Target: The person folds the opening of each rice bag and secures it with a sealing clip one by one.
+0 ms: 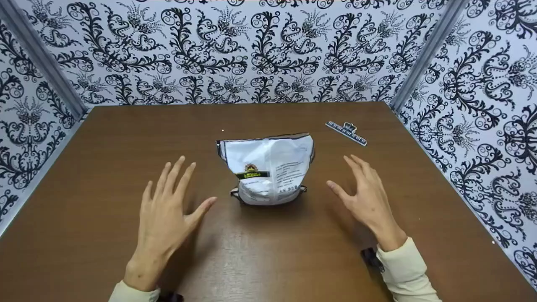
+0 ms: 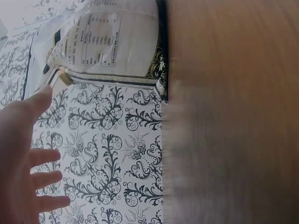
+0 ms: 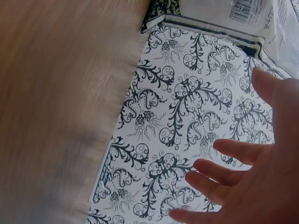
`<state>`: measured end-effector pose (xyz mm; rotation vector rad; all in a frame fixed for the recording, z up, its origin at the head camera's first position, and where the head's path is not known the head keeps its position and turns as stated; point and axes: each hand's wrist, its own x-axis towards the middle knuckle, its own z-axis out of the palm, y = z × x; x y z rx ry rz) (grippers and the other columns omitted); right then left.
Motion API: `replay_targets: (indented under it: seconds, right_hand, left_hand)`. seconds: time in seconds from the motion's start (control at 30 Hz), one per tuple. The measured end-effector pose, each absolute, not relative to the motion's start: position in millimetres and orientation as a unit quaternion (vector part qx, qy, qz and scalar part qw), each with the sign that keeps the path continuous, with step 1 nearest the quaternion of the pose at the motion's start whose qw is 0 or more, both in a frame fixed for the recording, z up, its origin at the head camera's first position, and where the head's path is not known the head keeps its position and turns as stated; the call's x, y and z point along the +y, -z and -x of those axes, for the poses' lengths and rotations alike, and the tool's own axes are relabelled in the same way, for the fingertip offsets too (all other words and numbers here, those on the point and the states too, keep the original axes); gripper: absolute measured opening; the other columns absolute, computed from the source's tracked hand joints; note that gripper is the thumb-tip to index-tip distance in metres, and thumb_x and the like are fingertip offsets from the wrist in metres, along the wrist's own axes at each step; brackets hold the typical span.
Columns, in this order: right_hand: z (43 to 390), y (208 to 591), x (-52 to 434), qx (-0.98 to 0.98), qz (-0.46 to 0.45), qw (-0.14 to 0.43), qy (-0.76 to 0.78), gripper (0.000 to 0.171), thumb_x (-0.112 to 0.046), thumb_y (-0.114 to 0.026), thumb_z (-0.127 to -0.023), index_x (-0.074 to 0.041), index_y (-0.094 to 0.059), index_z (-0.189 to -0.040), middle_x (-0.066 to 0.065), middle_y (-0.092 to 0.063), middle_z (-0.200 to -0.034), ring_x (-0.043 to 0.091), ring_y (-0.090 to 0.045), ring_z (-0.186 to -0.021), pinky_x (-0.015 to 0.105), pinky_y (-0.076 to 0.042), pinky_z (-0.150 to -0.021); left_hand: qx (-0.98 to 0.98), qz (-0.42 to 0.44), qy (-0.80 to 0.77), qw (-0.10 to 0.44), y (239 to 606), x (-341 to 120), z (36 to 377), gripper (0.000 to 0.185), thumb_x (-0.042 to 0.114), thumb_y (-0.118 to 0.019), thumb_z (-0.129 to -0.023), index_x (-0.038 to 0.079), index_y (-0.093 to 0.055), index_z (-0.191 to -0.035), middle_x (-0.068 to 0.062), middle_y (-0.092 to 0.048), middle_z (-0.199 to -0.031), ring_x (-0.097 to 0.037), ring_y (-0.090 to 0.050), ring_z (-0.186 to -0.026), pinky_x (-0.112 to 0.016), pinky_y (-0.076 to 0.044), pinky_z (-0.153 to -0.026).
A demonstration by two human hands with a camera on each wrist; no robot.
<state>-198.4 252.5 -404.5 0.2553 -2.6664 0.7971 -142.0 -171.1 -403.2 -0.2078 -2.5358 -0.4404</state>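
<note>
A white plastic packaging bag (image 1: 289, 155) stands on the brown table with its wide top edge spread out. It bears a small dark and yellow label and printed text. To its left, my left hand (image 1: 161, 222) hovers with fingers spread, apart from the bag. On the other side, my right hand (image 1: 369, 203) is held with fingers extended, also not touching it. In the left wrist view the bag (image 2: 100, 42) shows a printed table and a dark ornamental edge. The right wrist view catches a barcode on the bag (image 3: 210, 11). The bag's contents are hidden.
Behind my right hand lies a strip-shaped bag clip (image 1: 346, 132) with a dark crown-like handle. The brown table (image 1: 147, 130) is enclosed at back and sides by patterned walls (image 1: 268, 46), with grey posts (image 1: 432, 54) at the corners.
</note>
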Motion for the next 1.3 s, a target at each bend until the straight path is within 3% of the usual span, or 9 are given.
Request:
replay_targets:
  seconds: [0.17,0.4,0.67,0.87,1.1,1.3]
  right_hand:
    - [197,404,247,-0.933,-0.090,0.155,-0.312,0.073,-0.044,-0.072,-0.097,-0.010,-0.046,-0.156,0.015,-0.045,-0.160,0.039,-0.042,-0.149,0.064,-0.035,-0.119]
    - [196,405,240,-0.920,-0.095,0.155,-0.347,0.064,-0.042,-0.071,-0.098,-0.013,-0.052,-0.152,0.013,-0.051,-0.153,0.036,-0.049,-0.145,0.060,-0.038,-0.118]
    - [196,405,231,-0.887,-0.129,0.145,-0.418,0.051,-0.026,-0.071,-0.100,-0.008,-0.058,-0.145,0.015,-0.058,-0.143,0.038,-0.057,-0.131,0.056,-0.047,-0.111]
    - [197,403,225,-0.877,-0.142,0.146,-0.435,0.048,-0.022,-0.070,-0.100,-0.006,-0.059,-0.144,0.013,-0.060,-0.142,0.031,-0.058,-0.133,0.055,-0.049,-0.110]
    - [199,404,220,-0.868,-0.152,0.142,-0.452,0.048,-0.022,-0.069,-0.101,-0.006,-0.058,-0.144,0.013,-0.062,-0.140,0.031,-0.058,-0.133,0.054,-0.052,-0.107]
    - [201,402,215,-0.856,-0.158,0.131,-0.475,0.051,-0.020,-0.069,-0.101,-0.007,-0.054,-0.148,0.016,-0.061,-0.141,0.033,-0.057,-0.136,0.057,-0.051,-0.108]
  left_hand:
    - [-0.926,0.104,0.183,0.312,400,-165,146,0.078,0.052,-0.072,-0.092,0.016,-0.047,-0.156,-0.009,-0.049,-0.161,-0.035,-0.048,-0.148,-0.063,-0.037,-0.116]
    - [-0.909,0.129,0.198,0.344,395,-157,151,0.076,0.043,-0.076,-0.093,0.008,-0.048,-0.155,-0.015,-0.057,-0.153,-0.037,-0.056,-0.138,-0.056,-0.044,-0.111]
    - [-0.907,0.142,0.198,0.344,386,-148,160,0.083,0.043,-0.076,-0.093,0.004,-0.041,-0.158,-0.018,-0.053,-0.155,-0.036,-0.056,-0.139,-0.054,-0.046,-0.110]
    - [-0.907,0.143,0.217,0.332,379,-139,166,0.088,0.040,-0.075,-0.094,0.005,-0.031,-0.162,-0.020,-0.045,-0.161,-0.040,-0.058,-0.136,-0.054,-0.048,-0.108]
    - [-0.902,0.154,0.223,0.337,373,-131,171,0.090,0.033,-0.076,-0.094,0.005,-0.026,-0.164,-0.020,-0.041,-0.162,-0.040,-0.062,-0.125,-0.053,-0.051,-0.104]
    - [-0.896,0.160,0.233,0.342,369,-122,176,0.087,0.016,-0.075,-0.092,0.003,-0.026,-0.163,-0.019,-0.038,-0.164,-0.039,-0.064,-0.114,-0.051,-0.054,-0.097]
